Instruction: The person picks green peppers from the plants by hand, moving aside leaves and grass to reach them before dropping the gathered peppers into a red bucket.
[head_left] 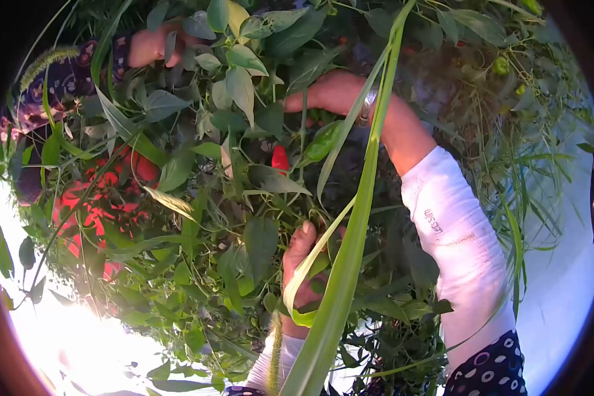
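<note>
Among dense pepper plants, my right hand [336, 92] reaches in from the right with a bracelet at its wrist; leaves cover its fingertips. Lower down, my left hand [300, 264] comes up from the bottom, thumb showing, its other fingers mostly behind leaves. What either hand holds, if anything, is hidden. A red pepper [280, 158] hangs between the two hands. Just right of it is a green pepper [322, 142], below my right hand. A long grass blade [356, 244] crosses in front of my left hand.
At the upper left, a co-worker's hand [155, 47] in a dark floral sleeve [66, 79] reaches into the leaves. Something bright red [99, 204] shows through foliage at the left. Another green pepper [501, 65] hangs at the upper right.
</note>
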Available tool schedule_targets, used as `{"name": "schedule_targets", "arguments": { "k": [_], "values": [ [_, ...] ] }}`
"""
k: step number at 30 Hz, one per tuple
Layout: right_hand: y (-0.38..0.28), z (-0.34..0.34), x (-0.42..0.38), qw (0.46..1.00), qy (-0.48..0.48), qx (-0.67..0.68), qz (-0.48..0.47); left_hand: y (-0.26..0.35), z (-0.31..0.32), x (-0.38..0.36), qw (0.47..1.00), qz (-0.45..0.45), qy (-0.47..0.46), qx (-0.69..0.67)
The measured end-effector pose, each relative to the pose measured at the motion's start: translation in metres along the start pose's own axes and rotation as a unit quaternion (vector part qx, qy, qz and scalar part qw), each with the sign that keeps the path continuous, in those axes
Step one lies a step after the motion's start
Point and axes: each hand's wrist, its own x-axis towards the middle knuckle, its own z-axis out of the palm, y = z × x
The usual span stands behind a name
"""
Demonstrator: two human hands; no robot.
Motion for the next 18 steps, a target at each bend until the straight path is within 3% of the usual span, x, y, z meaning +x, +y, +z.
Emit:
{"name": "schedule_targets", "arguments": {
  "k": [3, 5, 7, 8, 9, 10, 11, 12, 13, 15, 17, 18],
  "values": [
    [0.009, -0.006, -0.004, 0.995, -0.05, -0.086, -0.024, -0.003, -0.012, 0.002, 1.0, 0.0, 0.013, 0.021],
    [0.015, -0.019, -0.017, 0.968, -0.054, -0.23, -0.086, -0.005, -0.028, 0.011, 0.999, 0.004, 0.032, 0.043],
    [0.042, -0.036, -0.039, 0.992, -0.064, -0.087, -0.061, -0.012, -0.052, 0.026, 0.995, 0.005, -0.091, 0.034],
    [0.06, -0.047, -0.052, 0.992, -0.063, -0.092, -0.059, -0.014, -0.028, 0.016, 0.989, 0.061, -0.037, 0.129],
    [0.076, -0.062, -0.064, 0.941, -0.023, -0.266, -0.206, -0.012, 0.001, 0.008, 0.968, 0.113, 0.017, 0.225],
    [0.079, -0.071, -0.075, 0.838, 0.014, -0.426, -0.341, -0.01, 0.008, 0.007, 0.967, 0.071, -0.013, 0.244],
    [0.065, -0.069, -0.091, 0.836, 0.013, -0.431, -0.339, -0.009, 0.013, 0.005, 0.964, 0.031, -0.045, 0.259],
    [0.047, -0.063, -0.111, 0.975, 0.023, -0.146, -0.169, -0.009, 0.023, 0.007, 0.944, 0.06, -0.093, 0.312],
    [0.033, -0.058, -0.129, 0.987, 0.033, 0.158, 0.024, -0.013, 0.036, -0.001, 0.927, 0.048, -0.053, 0.368],
    [0.04, -0.053, -0.151, 0.963, 0.033, 0.268, -0.011, -0.022, 0.036, -0.005, 0.819, 0.131, -0.182, 0.529],
    [0.053, -0.042, -0.179, 0.954, 0.056, 0.293, 0.024, -0.045, 0.034, -0.026, 0.791, 0.143, -0.134, 0.579],
    [0.053, -0.043, -0.187, 0.973, 0.026, 0.221, 0.068, -0.043, 0.033, -0.032, 0.765, 0.174, -0.142, 0.603]
  ]
}}
